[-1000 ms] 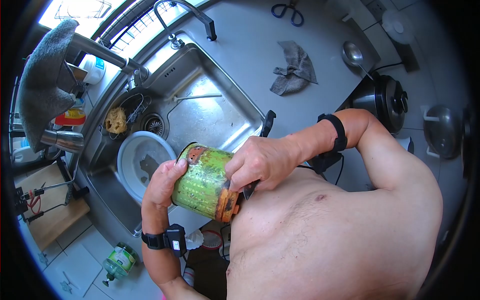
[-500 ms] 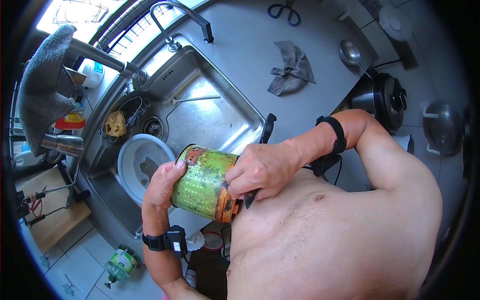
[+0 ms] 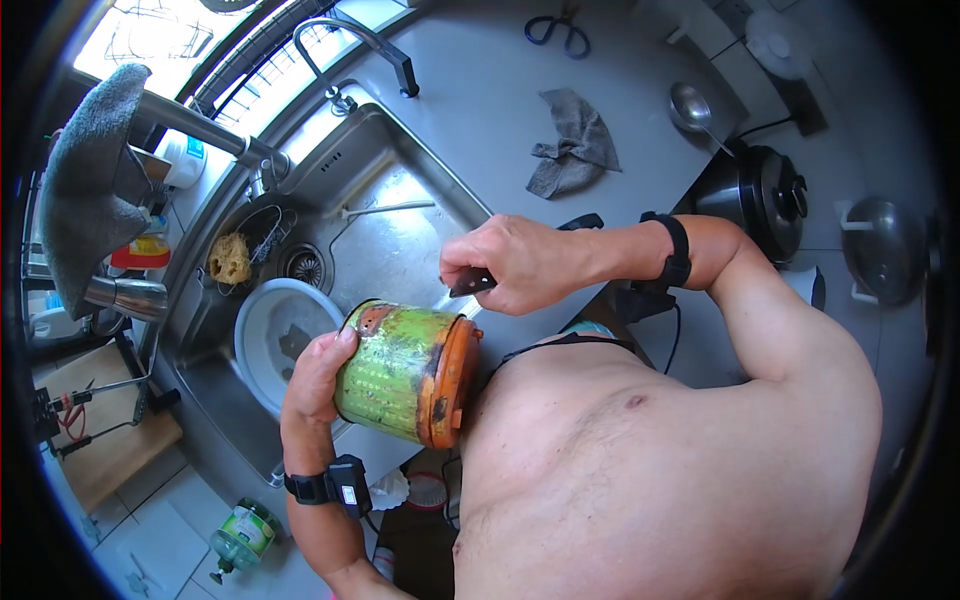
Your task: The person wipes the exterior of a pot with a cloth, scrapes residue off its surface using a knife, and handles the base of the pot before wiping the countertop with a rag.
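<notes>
Facing kitchen counter (image 3: pixel 480 110) and sink (image 3: pixel 395 245), left grip (image 3: pixel 318 375) curled round rusty can (image 3: pixel 395 375), right grip (image 3: pixel 512 265) clenching dark tool (image 3: pixel 472 283)

We're holding rusty green can (image 3: pixel 395 372) in left hand (image 3: pixel 318 372), orange end facing our torso (image 3: pixel 640 470); right hand (image 3: pixel 515 265) clutching dark tool (image 3: pixel 473 284) near can. Pale basin (image 3: pixel 258 345) sitting in sink (image 3: pixel 400 235) near left hand.

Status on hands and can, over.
Left hand gripping green can, tilted. Right hand clear of can, holding dark tool. Nothing visible between tool and can.
</notes>
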{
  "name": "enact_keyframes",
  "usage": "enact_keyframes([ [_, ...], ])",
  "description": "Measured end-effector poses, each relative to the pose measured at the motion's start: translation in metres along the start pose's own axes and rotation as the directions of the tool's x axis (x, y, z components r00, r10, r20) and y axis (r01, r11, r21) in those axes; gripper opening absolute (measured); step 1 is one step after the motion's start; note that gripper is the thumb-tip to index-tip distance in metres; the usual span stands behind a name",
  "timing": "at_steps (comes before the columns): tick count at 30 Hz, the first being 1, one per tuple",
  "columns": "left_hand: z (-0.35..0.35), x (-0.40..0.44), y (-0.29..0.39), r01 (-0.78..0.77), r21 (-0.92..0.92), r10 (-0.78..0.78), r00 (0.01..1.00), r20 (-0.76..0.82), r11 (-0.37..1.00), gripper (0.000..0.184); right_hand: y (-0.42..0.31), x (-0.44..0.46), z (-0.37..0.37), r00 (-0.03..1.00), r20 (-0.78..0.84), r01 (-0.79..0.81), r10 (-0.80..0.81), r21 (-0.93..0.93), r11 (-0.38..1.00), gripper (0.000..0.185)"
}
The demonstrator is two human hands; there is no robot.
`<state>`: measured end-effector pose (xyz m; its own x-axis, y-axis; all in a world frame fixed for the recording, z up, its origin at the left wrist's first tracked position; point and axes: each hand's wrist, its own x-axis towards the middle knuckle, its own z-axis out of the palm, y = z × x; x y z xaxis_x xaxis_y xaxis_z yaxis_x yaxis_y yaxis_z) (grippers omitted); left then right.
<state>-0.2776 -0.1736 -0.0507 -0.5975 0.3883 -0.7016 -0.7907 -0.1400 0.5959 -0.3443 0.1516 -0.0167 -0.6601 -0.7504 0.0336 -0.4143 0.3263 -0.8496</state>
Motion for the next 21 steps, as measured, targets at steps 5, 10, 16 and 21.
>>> enact_keyframes([
  [5,-0.002,-0.002,-0.001,-0.004,-0.009,0.004,1.000,0.006,1.000,0.047,-0.003,-0.002,0.003,0.991,0.086,-0.111,0.102,0.111,0.988,0.013],
  [10,-0.001,-0.003,-0.002,-0.005,-0.023,0.005,1.000,-0.002,1.000,0.049,-0.002,-0.002,0.006,0.982,0.121,-0.163,0.141,0.187,0.969,0.016],
  [16,-0.002,-0.004,-0.006,-0.026,-0.030,0.026,1.000,-0.010,0.999,0.047,0.006,0.005,0.007,0.886,0.293,-0.442,0.358,0.305,0.844,0.024],
  [21,-0.002,-0.007,-0.004,-0.029,-0.004,0.029,1.000,-0.008,1.000,0.047,0.020,0.005,0.019,0.760,0.451,-0.648,0.468,0.464,0.604,0.021],
])
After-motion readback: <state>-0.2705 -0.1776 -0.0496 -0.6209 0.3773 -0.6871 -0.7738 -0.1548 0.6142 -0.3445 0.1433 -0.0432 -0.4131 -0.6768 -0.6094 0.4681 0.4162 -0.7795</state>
